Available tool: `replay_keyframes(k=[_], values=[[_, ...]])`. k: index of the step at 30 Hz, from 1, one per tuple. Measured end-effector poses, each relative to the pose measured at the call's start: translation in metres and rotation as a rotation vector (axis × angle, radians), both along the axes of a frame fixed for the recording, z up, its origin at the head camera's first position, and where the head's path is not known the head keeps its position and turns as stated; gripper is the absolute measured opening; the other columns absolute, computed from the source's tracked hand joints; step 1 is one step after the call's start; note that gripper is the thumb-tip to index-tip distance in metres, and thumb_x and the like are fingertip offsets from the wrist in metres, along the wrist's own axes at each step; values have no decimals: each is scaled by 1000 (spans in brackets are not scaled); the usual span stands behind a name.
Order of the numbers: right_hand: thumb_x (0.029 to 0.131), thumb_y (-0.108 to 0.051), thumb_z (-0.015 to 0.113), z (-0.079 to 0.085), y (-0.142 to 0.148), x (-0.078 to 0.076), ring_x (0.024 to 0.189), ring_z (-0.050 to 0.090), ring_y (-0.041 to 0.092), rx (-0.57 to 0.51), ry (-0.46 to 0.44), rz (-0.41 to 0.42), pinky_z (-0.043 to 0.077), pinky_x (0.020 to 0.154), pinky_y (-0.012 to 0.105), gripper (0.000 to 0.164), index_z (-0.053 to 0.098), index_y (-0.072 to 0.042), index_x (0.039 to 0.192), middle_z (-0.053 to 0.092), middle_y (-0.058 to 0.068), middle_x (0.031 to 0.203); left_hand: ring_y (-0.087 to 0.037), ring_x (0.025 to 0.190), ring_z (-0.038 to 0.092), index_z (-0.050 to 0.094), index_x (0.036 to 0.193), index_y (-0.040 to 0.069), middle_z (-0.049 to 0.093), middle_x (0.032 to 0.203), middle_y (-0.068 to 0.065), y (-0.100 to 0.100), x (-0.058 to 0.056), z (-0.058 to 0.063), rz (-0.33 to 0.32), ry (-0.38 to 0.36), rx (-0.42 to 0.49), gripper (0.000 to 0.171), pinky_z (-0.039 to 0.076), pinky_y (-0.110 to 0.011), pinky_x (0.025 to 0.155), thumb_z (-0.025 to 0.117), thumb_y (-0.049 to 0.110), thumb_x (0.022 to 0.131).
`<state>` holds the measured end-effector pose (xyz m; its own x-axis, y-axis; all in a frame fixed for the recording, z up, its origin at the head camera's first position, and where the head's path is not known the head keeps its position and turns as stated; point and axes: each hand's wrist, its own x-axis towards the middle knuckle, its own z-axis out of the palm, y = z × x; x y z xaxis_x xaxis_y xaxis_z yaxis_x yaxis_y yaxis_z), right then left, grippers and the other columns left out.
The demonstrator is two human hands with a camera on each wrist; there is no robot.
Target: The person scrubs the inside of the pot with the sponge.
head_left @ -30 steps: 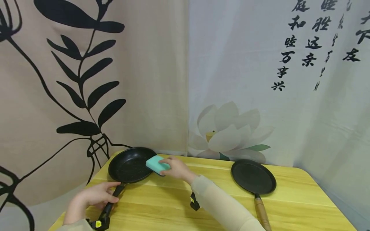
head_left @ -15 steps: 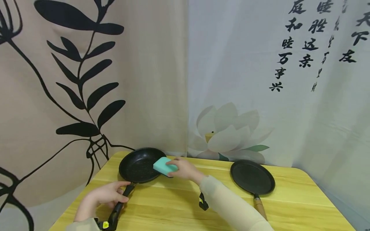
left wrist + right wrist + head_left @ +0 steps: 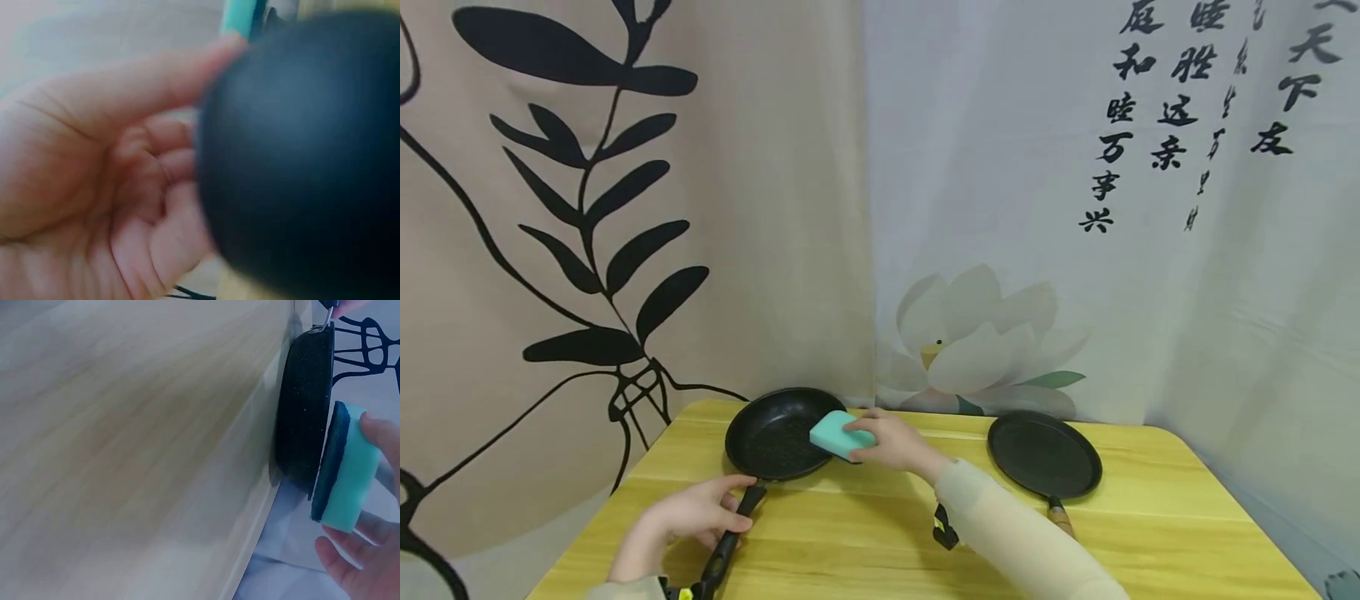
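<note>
A black frying pan [image 3: 771,437] sits at the back left of the table in the head view. My left hand [image 3: 700,512] grips its black handle [image 3: 721,560]; up close in the left wrist view, the dark handle end [image 3: 300,156] fills much of the picture. Between thumb and fingers, my right hand [image 3: 898,443] holds a turquoise sponge [image 3: 837,433] at the pan's right rim. From the right wrist, the sponge [image 3: 351,472] shows a dark scouring layer facing the pan [image 3: 306,412], right at its rim.
A flat black pan [image 3: 1045,454] with a wooden handle [image 3: 1060,518] lies on the right of the yellow wooden table [image 3: 1180,517]. Behind the table hangs a curtain [image 3: 790,208] printed with leaves, a flower and writing.
The frying pan, my left hand and the sponge in my right hand have shifted right along the table. The view has turned slightly right. Both holds stay the same.
</note>
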<state>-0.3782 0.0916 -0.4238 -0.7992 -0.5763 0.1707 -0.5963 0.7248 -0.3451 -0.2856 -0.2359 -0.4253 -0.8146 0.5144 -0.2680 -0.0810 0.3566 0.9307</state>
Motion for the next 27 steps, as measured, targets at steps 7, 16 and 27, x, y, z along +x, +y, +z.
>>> replay_keyframes(k=[7,16,27], values=[[89,-43,69,2,18,3,117,54,25,-16,11,11,48,93,38,49,61,-24,134,51,9,136,-21,70,64,19,144,-17,56,91,-16,18,-1,0,-37,17,4,77,57,-35,58,68,5,89],[89,-41,69,3,42,6,114,56,25,8,32,36,49,92,38,47,62,-22,132,53,10,134,-22,60,64,25,143,-16,57,89,-14,51,4,8,-91,99,-94,75,58,-39,54,70,8,89],[88,-42,70,8,70,12,115,55,24,18,-5,24,48,92,40,48,63,-23,132,52,10,135,-23,56,64,28,138,-23,61,73,-10,96,12,8,-95,193,-136,73,57,-37,52,71,6,86]])
